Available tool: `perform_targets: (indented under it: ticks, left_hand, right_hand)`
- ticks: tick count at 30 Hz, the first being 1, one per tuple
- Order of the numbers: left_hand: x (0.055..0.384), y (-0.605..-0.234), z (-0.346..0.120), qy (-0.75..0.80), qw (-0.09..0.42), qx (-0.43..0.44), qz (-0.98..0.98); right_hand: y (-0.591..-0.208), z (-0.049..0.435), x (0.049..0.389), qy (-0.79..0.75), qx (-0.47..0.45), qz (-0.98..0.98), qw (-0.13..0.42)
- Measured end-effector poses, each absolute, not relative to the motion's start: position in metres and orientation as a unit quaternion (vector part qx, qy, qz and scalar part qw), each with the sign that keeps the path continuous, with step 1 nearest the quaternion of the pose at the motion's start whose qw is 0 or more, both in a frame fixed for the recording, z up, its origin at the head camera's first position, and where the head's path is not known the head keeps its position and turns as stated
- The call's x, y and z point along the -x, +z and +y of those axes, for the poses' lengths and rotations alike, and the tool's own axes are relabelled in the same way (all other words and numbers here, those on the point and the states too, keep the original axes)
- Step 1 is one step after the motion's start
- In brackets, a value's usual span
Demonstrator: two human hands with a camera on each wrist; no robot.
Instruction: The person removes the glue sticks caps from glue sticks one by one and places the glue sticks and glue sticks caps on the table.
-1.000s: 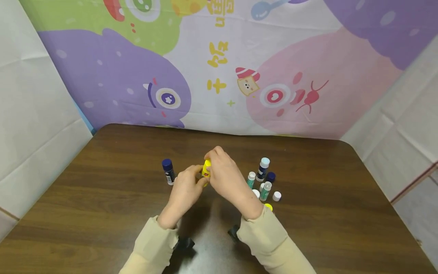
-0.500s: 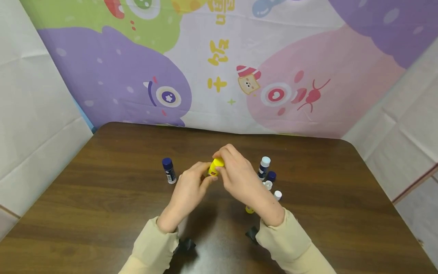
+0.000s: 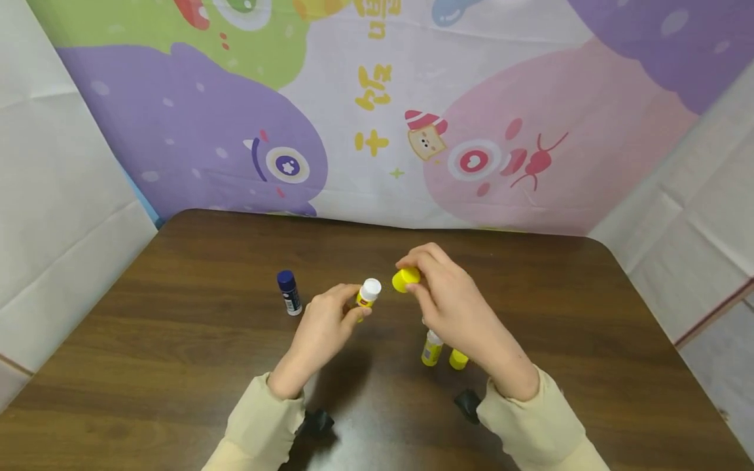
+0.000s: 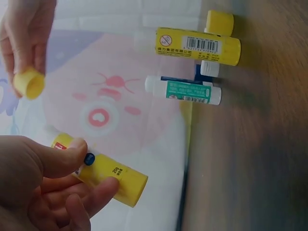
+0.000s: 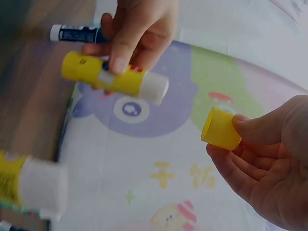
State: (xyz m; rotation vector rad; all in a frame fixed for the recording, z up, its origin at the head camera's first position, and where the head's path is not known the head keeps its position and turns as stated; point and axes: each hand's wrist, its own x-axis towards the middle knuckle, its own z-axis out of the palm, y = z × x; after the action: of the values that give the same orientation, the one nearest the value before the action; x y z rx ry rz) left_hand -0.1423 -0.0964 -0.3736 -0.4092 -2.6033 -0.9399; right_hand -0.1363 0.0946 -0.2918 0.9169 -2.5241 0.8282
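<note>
My left hand (image 3: 324, 330) holds a yellow glue stick (image 3: 366, 297) above the table, pinched between thumb and fingers, its white top uncovered. To the right of it, my right hand (image 3: 462, 311) pinches a yellow cap (image 3: 406, 279), apart from the stick. In the right wrist view the cap (image 5: 222, 129) shows its open end toward the glue stick (image 5: 127, 82). The left wrist view shows the stick (image 4: 113, 178) tilted, with the thumb over its label.
A navy-capped glue stick (image 3: 288, 292) stands at the left. By my right forearm stand an uncapped yellow glue stick (image 3: 432, 350) and a yellow cap (image 3: 458, 360). A green-labelled glue stick (image 4: 187, 91) appears in the left wrist view. A printed cloth (image 3: 377, 196) hangs behind the table.
The yellow cap has come off the glue stick, baring its white top. My right hand has moved right with the cap, while my left hand stays nearly in place with the stick.
</note>
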Motion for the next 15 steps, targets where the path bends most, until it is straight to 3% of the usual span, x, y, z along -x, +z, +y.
perform_targets:
  ticks: [15]
  left_hand:
    - [0.134,-0.379,-0.08,-0.367,0.151,0.112,-0.911]
  right_hand:
    - [-0.298,0.152,0.124,0.277,-0.222,-0.92,0.168]
